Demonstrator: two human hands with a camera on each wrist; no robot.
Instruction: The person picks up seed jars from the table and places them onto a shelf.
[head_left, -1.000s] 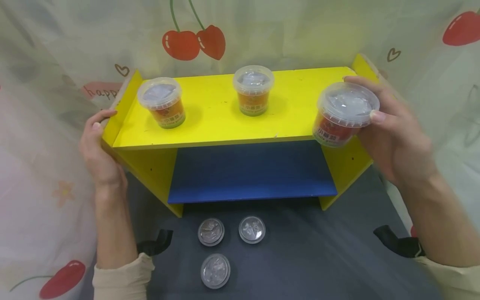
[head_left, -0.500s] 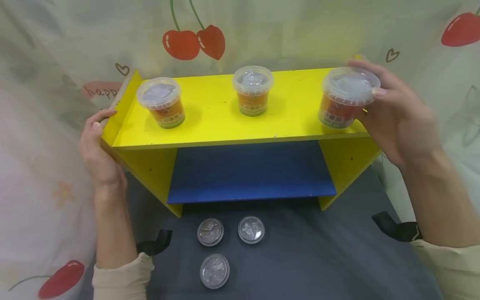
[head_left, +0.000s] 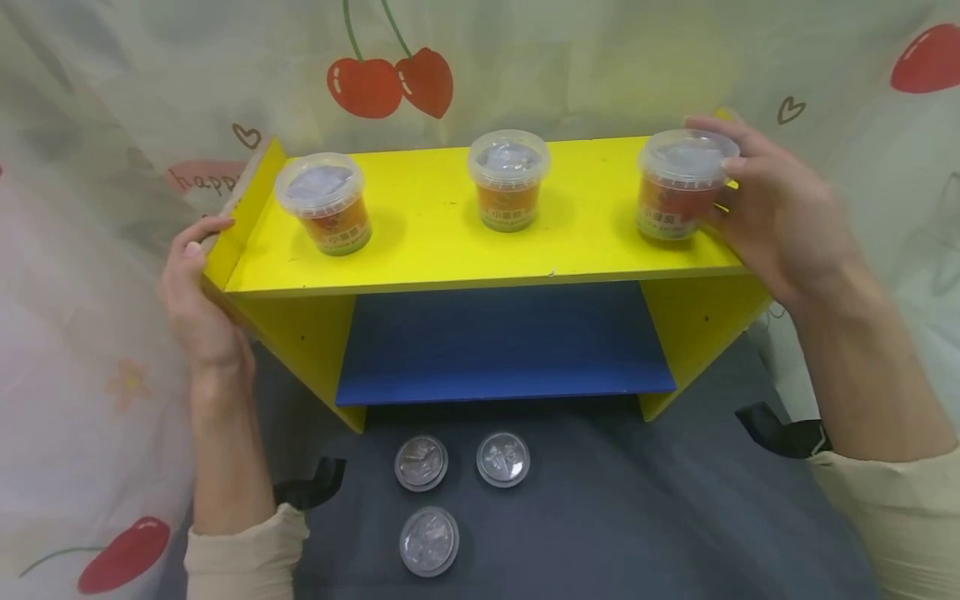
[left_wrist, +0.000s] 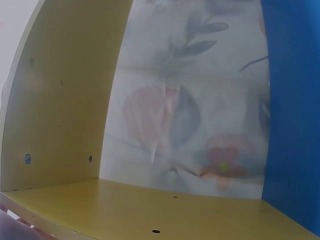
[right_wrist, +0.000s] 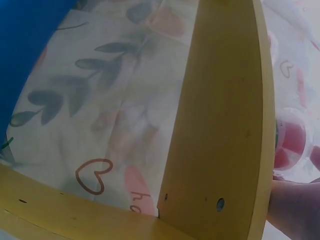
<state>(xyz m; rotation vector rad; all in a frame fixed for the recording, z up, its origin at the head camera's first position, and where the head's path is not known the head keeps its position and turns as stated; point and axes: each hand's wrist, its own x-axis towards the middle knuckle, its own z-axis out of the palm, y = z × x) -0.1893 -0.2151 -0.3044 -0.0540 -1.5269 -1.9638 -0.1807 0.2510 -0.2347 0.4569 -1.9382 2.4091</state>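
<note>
Backdrop cloth [head_left: 600, 58]: pale, printed with cherries and hearts; hangs behind the shelf unit.

Dark grey cloth [head_left: 637, 508]: spread beneath, carrying the unit and small discs.

Yellow shelf unit [head_left: 420, 258]: upright, raised panels at its top ends; a blue board [head_left: 502, 342] set lower.

Left hand [head_left: 198, 292]: fingers and thumb hooked round the left end panel, presumably to steady the unit.

Right hand [head_left: 787, 212]: thumb and fingers clamped on the right tub, taken from its outer side near the lid, probably to leave the base free.

Right tub [head_left: 675, 192]: clear lid, red-orange body; at the right end of the yellow top. Whether its base touches the board cannot be told.

Middle tub [head_left: 509, 187] and left tub [head_left: 330, 208]: alike, on the same top, well apart, seemingly spaced for a row.

Three clear round discs [head_left: 430, 542]: on the grey cloth before the unit, loosely grouped; purpose unclear.
</note>
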